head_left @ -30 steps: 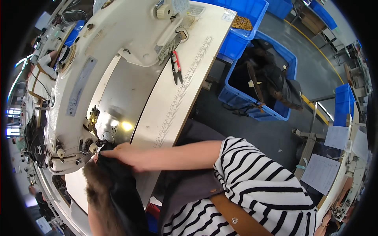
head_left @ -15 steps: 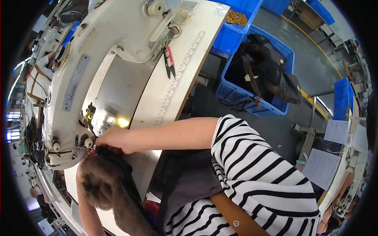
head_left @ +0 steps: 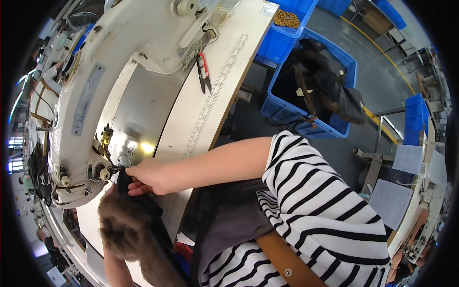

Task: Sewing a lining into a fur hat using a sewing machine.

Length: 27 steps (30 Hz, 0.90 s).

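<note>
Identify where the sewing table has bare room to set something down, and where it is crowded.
Free: the metal plate between machine arm and ruler strip, below the snips. Crowded: at the needle, where the right hand and furry fabric meet.

Open room over the steel plate (head_left: 143, 107), right of the needle (head_left: 106, 138). Blocked left of the needle by the machine head (head_left: 81, 95). Below the needle, crowded by the right hand (head_left: 148, 176) and fur piece (head_left: 126, 229). Snips (head_left: 204, 74) lay far up the table (head_left: 224, 81).
</note>
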Each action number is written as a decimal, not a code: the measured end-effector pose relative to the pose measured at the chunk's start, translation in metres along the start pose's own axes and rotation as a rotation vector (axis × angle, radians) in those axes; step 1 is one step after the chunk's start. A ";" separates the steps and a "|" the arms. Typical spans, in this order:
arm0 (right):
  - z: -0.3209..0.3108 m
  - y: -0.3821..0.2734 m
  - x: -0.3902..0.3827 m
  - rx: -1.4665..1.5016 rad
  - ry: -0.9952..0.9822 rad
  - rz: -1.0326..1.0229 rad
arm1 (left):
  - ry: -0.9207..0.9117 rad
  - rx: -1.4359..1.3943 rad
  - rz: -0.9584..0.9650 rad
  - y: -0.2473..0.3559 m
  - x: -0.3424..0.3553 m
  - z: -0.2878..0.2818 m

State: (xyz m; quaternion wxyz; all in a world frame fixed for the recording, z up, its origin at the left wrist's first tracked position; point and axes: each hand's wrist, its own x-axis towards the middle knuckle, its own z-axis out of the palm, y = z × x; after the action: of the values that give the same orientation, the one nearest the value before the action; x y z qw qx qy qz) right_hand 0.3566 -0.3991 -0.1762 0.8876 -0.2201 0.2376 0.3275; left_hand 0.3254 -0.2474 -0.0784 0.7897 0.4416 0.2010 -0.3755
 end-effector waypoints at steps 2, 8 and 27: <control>0.001 -0.007 0.003 -0.083 0.019 0.040 | -0.034 -0.023 0.068 -0.004 0.001 -0.010; 0.008 -0.019 0.014 -0.415 -0.071 -0.011 | -0.065 0.037 0.175 -0.002 0.000 -0.038; 0.045 0.097 0.012 -0.809 0.346 -0.623 | 0.406 2.273 0.158 0.071 0.013 -0.004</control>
State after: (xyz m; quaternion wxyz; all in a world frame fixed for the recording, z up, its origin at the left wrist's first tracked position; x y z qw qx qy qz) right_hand 0.3105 -0.3022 -0.1703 0.7349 -0.6553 0.1585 0.0731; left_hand 0.3886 -0.2265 -0.0504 -0.0887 0.9605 -0.1579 -0.2112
